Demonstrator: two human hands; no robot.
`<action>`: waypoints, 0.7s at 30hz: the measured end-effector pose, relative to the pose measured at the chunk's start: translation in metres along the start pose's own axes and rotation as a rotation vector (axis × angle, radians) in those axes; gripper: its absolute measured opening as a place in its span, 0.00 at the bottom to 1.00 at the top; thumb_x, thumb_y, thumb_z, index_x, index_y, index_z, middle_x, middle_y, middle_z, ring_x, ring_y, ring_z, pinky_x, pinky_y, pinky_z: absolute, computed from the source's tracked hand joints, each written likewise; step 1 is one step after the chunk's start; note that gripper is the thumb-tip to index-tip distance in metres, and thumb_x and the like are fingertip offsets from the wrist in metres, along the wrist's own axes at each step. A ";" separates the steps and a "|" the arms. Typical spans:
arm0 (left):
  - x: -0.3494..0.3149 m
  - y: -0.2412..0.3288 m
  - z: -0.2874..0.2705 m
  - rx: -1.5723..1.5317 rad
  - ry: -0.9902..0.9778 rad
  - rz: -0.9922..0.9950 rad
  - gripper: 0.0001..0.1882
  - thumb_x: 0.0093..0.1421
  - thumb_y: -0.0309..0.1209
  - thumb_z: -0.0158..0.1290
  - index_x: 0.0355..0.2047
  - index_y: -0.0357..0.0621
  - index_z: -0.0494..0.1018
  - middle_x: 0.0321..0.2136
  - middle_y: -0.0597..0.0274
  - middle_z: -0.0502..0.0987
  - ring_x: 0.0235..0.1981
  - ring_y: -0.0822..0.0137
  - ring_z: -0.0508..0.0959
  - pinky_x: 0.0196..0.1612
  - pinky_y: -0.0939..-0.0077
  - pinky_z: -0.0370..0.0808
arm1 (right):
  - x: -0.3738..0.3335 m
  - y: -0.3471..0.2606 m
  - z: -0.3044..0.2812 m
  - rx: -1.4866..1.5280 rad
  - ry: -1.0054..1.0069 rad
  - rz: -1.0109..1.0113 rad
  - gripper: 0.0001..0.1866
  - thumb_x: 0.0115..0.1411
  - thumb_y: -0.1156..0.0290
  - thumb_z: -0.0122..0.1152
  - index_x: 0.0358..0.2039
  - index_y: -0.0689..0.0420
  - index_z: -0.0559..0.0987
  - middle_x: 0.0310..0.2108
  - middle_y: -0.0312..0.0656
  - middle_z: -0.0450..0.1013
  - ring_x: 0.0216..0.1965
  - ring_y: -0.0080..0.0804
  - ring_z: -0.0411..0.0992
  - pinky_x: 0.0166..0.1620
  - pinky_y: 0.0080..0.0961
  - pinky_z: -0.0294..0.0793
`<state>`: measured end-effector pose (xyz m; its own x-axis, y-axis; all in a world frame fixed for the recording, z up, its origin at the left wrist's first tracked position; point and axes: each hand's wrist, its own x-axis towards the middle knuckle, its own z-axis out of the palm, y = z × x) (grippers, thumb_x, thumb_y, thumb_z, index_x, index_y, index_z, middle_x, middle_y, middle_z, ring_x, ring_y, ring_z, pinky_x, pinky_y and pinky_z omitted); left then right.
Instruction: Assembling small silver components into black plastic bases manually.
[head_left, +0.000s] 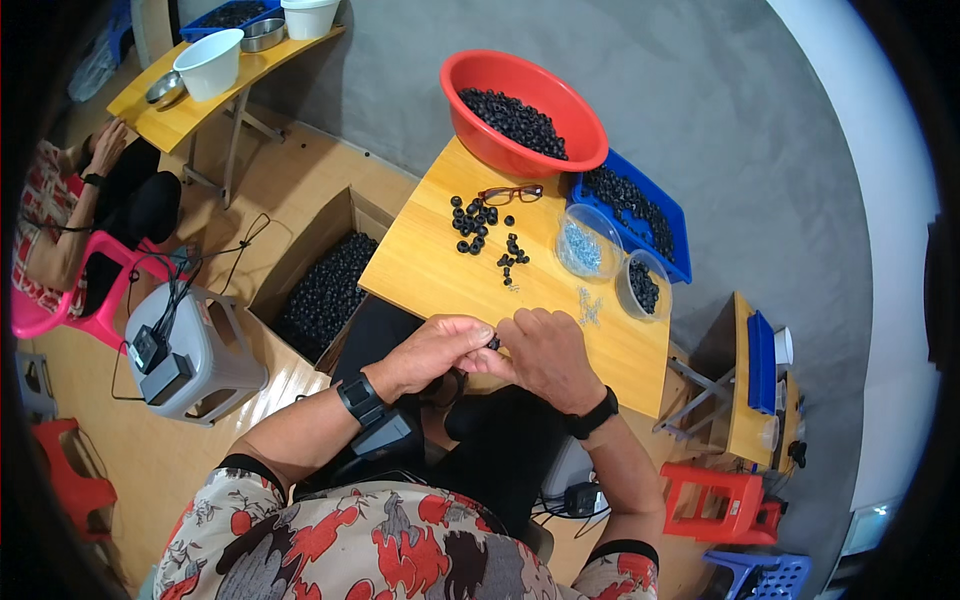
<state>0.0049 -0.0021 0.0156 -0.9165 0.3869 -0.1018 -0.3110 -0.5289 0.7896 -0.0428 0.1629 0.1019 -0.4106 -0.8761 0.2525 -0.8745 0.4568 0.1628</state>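
Note:
Over the near edge of the wooden table (430, 270) my two hands meet. My left hand (447, 345) pinches a small black part (493, 342) between thumb and fingertips. My right hand (548, 358) is closed against the same spot, its fingers curled; whatever it grips is hidden. Just beyond them lie a loose group of black round knobs (472, 222) and a cluster of smaller black pieces (513, 255). Some thin silvery pins (588, 305) are scattered to the right.
A red basin (460, 80) of black parts stands at the table's back, beside a blue tray (682, 240), a clear tub of pins (580, 250) and a tub of black pieces (645, 285). Glasses (512, 194) lie nearby. Left are a full carton (270, 285), a grey stool (215, 345) and another person.

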 end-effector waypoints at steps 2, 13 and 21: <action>0.000 0.002 -0.001 -0.008 -0.013 -0.025 0.16 0.65 0.41 0.45 0.37 0.40 0.73 0.29 0.65 0.76 0.29 0.80 0.72 0.36 0.86 0.71 | -0.003 0.001 0.001 0.015 0.016 0.000 0.17 0.49 0.51 0.59 0.25 0.52 0.70 0.20 0.37 0.62 0.22 0.31 0.65 0.26 0.27 0.61; -0.005 0.009 0.001 0.060 -0.090 -0.157 0.15 0.64 0.39 0.45 0.38 0.39 0.73 0.28 0.64 0.76 0.28 0.78 0.76 0.32 0.86 0.75 | -0.013 0.003 0.004 0.114 0.043 -0.015 0.17 0.46 0.55 0.62 0.22 0.54 0.69 0.19 0.38 0.62 0.22 0.33 0.66 0.25 0.29 0.62; -0.006 0.010 0.005 0.064 -0.117 -0.176 0.14 0.65 0.36 0.45 0.41 0.37 0.72 0.30 0.63 0.76 0.27 0.77 0.76 0.32 0.86 0.76 | -0.018 0.006 0.007 0.141 0.044 -0.086 0.17 0.46 0.57 0.64 0.22 0.55 0.69 0.19 0.39 0.63 0.22 0.34 0.67 0.26 0.29 0.65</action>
<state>0.0080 -0.0062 0.0269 -0.8126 0.5564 -0.1735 -0.4436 -0.3974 0.8033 -0.0431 0.1803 0.0916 -0.3241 -0.9020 0.2852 -0.9346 0.3520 0.0512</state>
